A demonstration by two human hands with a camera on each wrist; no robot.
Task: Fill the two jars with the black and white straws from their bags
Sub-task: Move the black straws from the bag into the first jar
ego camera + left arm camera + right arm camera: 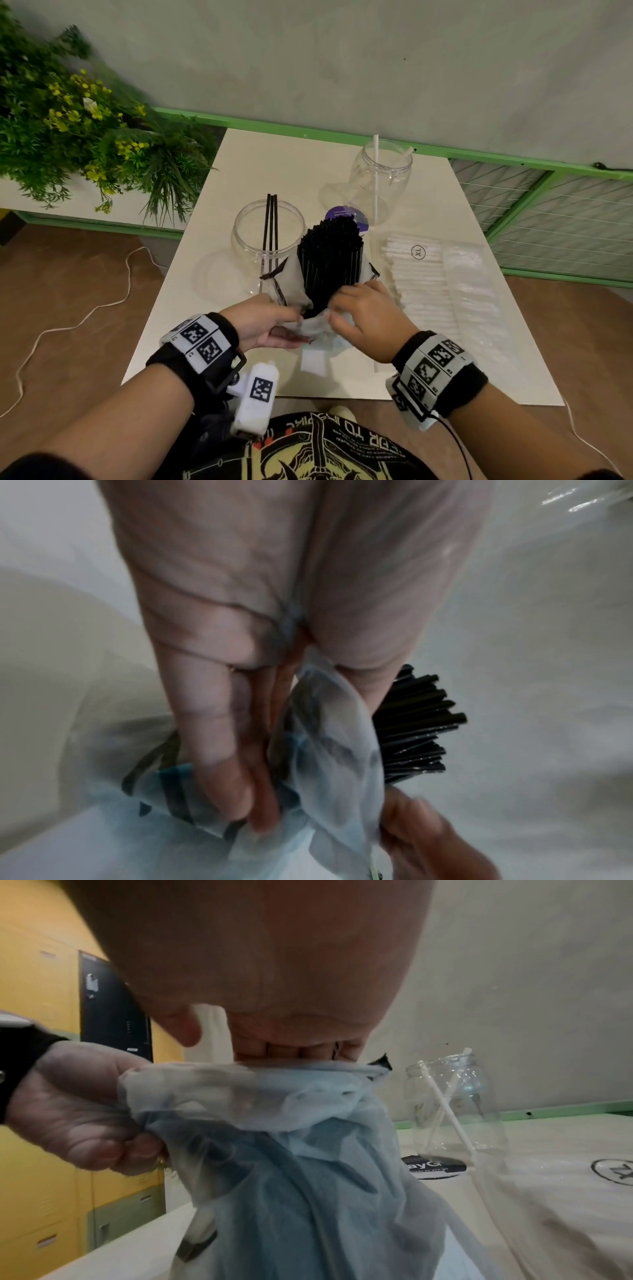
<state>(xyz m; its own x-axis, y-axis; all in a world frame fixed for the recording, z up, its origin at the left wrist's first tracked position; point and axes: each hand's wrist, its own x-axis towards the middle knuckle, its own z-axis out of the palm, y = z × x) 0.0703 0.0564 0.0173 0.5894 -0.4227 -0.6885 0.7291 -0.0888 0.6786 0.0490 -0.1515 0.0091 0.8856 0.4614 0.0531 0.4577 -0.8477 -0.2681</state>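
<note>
A thick bundle of black straws [330, 255] stands half out of a translucent bag [315, 325] at the middle of the white table [246, 164]. My left hand [265, 323] grips the bag's bunched lower end [329, 739]; my right hand [368, 317] pinches the bag [274, 1123] from the other side. The straw ends [416, 723] stick out past the left fingers [219, 750]. A clear jar [269, 241] on the left holds three black straws. A farther clear jar [380, 178] [455, 1107] holds two white straws. The bag of white straws [442, 291] lies flat on the right.
A purple round sticker [346, 216] lies behind the black bundle. Green plants [78, 126] fill a planter at the left. A green rail and mesh fence [555, 212] run behind and right of the table. A white cable [68, 325] trails on the brown floor.
</note>
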